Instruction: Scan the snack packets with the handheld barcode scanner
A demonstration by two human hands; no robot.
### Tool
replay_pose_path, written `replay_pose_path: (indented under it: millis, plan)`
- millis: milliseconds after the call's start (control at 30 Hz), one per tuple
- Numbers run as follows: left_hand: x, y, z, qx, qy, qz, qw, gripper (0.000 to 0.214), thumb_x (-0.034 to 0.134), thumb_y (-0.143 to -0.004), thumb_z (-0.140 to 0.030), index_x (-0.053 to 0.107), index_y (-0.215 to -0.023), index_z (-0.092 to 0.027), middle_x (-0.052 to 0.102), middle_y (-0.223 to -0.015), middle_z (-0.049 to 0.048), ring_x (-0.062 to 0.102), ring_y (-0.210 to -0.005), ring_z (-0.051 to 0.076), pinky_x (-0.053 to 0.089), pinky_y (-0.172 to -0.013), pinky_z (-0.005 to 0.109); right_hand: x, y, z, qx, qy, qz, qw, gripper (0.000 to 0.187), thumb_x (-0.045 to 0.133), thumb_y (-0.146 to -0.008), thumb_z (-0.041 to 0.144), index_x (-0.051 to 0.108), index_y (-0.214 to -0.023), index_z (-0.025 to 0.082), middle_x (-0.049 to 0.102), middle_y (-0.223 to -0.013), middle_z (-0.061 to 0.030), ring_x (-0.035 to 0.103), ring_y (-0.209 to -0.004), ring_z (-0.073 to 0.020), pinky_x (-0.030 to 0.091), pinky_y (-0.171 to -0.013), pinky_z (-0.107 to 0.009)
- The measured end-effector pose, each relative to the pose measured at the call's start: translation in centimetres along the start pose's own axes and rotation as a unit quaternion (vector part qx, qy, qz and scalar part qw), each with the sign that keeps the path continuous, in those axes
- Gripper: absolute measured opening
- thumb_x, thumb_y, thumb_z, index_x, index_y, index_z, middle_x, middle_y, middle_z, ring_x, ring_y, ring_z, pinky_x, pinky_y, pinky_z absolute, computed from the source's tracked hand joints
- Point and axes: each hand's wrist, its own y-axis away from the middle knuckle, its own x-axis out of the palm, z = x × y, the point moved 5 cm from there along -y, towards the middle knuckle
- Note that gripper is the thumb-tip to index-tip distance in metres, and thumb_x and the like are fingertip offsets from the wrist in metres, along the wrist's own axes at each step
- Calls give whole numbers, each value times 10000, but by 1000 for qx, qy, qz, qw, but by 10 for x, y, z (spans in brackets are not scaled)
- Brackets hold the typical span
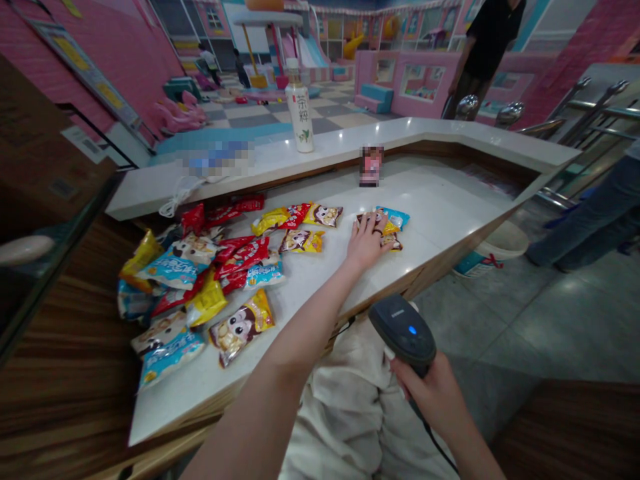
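Note:
My left hand (367, 241) reaches across the counter with fingers spread over a few small snack bags. A blue snack bag (397, 219) and a brown and yellow one (393, 241) stick out from under it; the palm hides the rest. In my right hand (434, 387) is a dark barcode scanner (404, 333) with a lit blue light, held above my lap near the counter's front edge. To the left of my left hand lie a brown and yellow snack bag (302, 241) and another with a cartoon face (324, 215).
A heap of red, yellow and blue snack bags (183, 260) covers the counter's left end. On the raised ledge (345, 143) stand a labelled bottle (299, 110) and a blurred blue item (215, 158). A white bucket (493, 253) sits on the floor; a person (487, 50) stands beyond.

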Motion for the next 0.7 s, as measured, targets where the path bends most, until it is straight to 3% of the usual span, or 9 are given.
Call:
replay_pose_path:
  millis: [133, 233, 333, 433, 533, 700]
  plan:
    - [-19, 1, 26, -28, 23, -52, 998, 646, 349, -995, -411, 245, -1574, -144, 262, -1637, 137, 231, -1514, 250, 161, -1233, 423, 3, -1, -2, -3, -4, 9, 1000, 285, 620, -822, 398, 538, -616, 218, 486, -447, 40, 471, -441, -146, 407, -485, -260]
    - [-29, -3, 61, -101, -6, -74, 992, 691, 451, -937, -314, 260, -1557, -72, 267, -1623, 196, 229, -1511, 286, 171, -1227, 421, 5, -1, -1, -5, -8, 10, 1000, 262, 627, -814, 392, 559, -638, 211, 498, -461, 38, 464, -444, -143, 396, -471, -255]
    - [-29, -9, 97, -164, -59, -38, 984, 827, 585, -851, -326, 251, -1557, -55, 213, -1626, 244, 186, -1510, 378, 157, -1215, 493, 4, -1, 0, -2, -10, 10, 1000, 253, 623, -815, 377, 562, -635, 210, 494, -465, 39, 464, -451, -143, 400, -479, -254]
    - [-26, -10, 121, -188, -92, 7, 978, 778, 567, -858, -352, 311, -1539, -77, 272, -1600, 253, 223, -1486, 417, 187, -1184, 554, 3, 0, -1, 3, -7, 9, 1000, 278, 620, -817, 379, 539, -604, 219, 486, -454, 39, 469, -452, -144, 406, -487, -256]
    - [-28, -2, 127, -178, -111, 11, 978, 695, 523, -873, -323, 368, -1509, -91, 377, -1538, 251, 323, -1430, 405, 260, -1145, 554, 3, 0, -2, 5, -6, 7, 1000, 286, 621, -821, 389, 540, -607, 217, 499, -455, 35, 466, -443, -140, 398, -475, -253]
    - [-42, 26, 117, -169, -143, -7, 975, 638, 524, -865, -269, 413, -1468, -94, 465, -1451, 251, 409, -1345, 385, 346, -1084, 515, 7, 1, 4, -10, -4, 10, 1000, 262, 621, -816, 374, 562, -622, 208, 500, -449, 33, 479, -440, -144, 403, -470, -252]
